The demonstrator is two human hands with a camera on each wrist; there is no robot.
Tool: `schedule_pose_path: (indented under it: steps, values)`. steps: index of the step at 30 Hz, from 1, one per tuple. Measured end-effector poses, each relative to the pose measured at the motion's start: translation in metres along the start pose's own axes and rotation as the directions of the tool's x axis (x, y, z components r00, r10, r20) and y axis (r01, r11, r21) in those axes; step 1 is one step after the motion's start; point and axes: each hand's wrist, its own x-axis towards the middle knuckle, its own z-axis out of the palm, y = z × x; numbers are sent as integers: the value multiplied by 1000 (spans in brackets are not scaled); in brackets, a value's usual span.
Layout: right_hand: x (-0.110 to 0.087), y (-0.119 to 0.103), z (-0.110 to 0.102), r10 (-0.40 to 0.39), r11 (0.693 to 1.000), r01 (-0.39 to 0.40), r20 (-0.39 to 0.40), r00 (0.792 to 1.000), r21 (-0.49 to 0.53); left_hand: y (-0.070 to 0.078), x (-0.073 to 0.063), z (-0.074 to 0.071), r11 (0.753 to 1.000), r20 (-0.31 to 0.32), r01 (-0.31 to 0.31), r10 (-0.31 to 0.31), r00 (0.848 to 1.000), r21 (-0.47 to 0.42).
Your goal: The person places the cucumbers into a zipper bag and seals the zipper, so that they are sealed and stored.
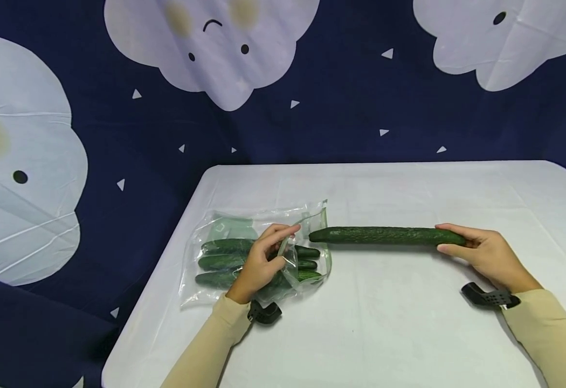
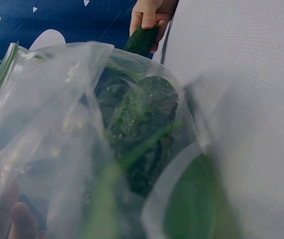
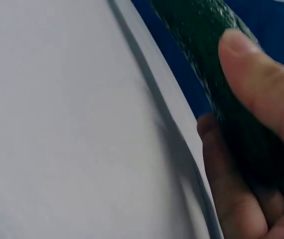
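A clear zip bag [image 1: 236,222] with a green print lies on the left of the table, its mouth facing right. Inside it several dark green cucumbers [image 1: 221,262] lie side by side. My left hand [image 1: 259,265] pinches the bag's rim near the mouth, and in the left wrist view its fingers [image 2: 25,219] show through the plastic. My right hand [image 1: 489,256] grips one long cucumber [image 1: 375,235] by its right end, thumb on one side and fingers on the other. That cucumber is level, its far tip right at the bag's mouth.
The table [image 1: 409,323] has a white cover with rounded far corners. Behind it hangs a dark blue cloth [image 1: 341,124] with white clouds and small triangles. Each wrist wears a black strap device [image 1: 489,296].
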Motion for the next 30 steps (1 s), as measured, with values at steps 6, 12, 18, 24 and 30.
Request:
schedule_pose_path:
  steps: [6, 12, 18, 24, 30]
  values:
    - [2, -8, 13, -2, 1000, 2, 20, 1000, -10, 0, -2, -1, 1000, 4, 9, -9, 1000, -7]
    - [2, -15, 21, 12, 1000, -12, 30, 999, -15, -1, -1, -1, 1000, 6, 2, -2, 1000, 9]
    - [2, -23, 27, 25, 998, -22, 52, 998, -55, 0, 1, -1, 1000, 12, 1, -1, 1000, 14]
    - [4, -31, 38, -1, 997, 5, 49, 999, -73, 10, 5, -1, 1000, 10, -7, 7, 1000, 22]
    - [8, -34, 57, -41, 998, 42, 19, 999, -53, 9, 4, 1, 999, 10, -24, 24, 1000, 24]
